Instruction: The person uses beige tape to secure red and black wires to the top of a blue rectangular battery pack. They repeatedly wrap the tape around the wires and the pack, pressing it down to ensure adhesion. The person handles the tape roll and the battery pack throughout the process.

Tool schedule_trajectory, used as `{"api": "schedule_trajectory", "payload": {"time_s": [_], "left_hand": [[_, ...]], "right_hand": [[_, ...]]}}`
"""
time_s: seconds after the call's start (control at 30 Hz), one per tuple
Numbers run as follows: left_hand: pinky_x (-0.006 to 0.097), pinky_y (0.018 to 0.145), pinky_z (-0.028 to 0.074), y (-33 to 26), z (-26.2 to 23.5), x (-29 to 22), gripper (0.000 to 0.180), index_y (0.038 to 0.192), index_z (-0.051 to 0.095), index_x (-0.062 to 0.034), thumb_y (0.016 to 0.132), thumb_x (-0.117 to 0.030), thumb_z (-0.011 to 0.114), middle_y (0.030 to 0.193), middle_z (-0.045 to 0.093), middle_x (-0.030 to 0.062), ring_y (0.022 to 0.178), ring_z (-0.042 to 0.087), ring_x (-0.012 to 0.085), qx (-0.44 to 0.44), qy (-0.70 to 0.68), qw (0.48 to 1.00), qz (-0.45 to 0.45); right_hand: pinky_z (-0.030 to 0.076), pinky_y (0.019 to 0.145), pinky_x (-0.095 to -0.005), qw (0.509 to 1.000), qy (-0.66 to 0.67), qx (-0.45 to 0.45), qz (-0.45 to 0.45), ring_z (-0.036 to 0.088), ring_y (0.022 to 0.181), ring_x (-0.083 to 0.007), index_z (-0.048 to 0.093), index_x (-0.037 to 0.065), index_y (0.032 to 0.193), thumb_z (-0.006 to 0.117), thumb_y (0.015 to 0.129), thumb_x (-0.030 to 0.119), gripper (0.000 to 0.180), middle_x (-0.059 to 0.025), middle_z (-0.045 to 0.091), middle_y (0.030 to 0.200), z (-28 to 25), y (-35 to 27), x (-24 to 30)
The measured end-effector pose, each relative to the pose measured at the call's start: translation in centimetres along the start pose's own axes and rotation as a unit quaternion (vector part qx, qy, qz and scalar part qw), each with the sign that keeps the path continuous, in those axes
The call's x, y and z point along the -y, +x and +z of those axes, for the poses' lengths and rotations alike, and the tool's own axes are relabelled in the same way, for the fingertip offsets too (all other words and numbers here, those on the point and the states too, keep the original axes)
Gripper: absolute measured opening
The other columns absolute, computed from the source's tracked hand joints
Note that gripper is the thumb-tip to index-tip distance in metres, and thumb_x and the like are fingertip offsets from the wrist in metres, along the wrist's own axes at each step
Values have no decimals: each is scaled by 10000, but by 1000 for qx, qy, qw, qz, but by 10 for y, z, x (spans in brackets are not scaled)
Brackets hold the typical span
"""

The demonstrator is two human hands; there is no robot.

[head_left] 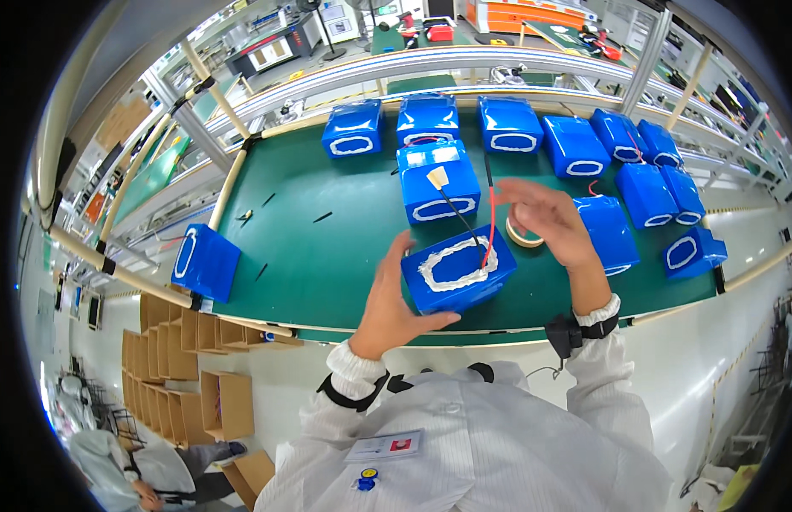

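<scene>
A blue-wrapped battery pack point(420, 294) sits tilted near the front edge of the green table, a white sealant-like ring on its upper face. A red wire point(491, 224) and a black wire point(461, 217) rise from inside that ring. My left hand point(387, 303) grips the pack's left side, thumb along the near edge and fingers at the far corner. Beside the red wire hovers my right hand point(554, 224), fingers curved and thumb apart; its fingertips are slightly blurred. Below this hand lies a masking tape roll point(524, 237), partly covered.
Directly behind stands another blue pack point(434, 181) with a tan tape piece point(438, 177). Several more packs line the back and right; a lone pack point(210, 264) stands at the left edge. Cardboard boxes point(170, 350) are on the floor. Another person point(148, 465) is at lower left.
</scene>
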State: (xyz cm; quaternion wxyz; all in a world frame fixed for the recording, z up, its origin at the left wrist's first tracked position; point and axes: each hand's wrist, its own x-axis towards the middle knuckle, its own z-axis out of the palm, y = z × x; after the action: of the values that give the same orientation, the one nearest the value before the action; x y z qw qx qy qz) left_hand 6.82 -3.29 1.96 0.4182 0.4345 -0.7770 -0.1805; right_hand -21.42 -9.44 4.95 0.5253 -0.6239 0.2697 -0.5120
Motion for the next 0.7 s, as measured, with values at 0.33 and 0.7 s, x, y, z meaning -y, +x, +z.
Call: {"api": "schedule_trajectory", "payload": {"time_s": [0.33,0.7], "left_hand": [[298,617,513,21,-38,-82,277,1045,668,44,790,-31,746,989,692,164,701,643,235,-73,-69,990,98],[231,451,404,59,40,-93,181,1081,711,-4,930,-96,673,710,678,68,493,546,73,-78,-119,990,13]], "right_hand": [[520,681,-232,990,-116,-78,-29,663,782,-115,701,-49,1008,695,923,87,161,-94,721,880,46,-10,29],[480,590,-207,962,-206,-83,-161,626,663,-99,688,-41,982,716,900,72,142,-87,708,857,25,-23,48]]}}
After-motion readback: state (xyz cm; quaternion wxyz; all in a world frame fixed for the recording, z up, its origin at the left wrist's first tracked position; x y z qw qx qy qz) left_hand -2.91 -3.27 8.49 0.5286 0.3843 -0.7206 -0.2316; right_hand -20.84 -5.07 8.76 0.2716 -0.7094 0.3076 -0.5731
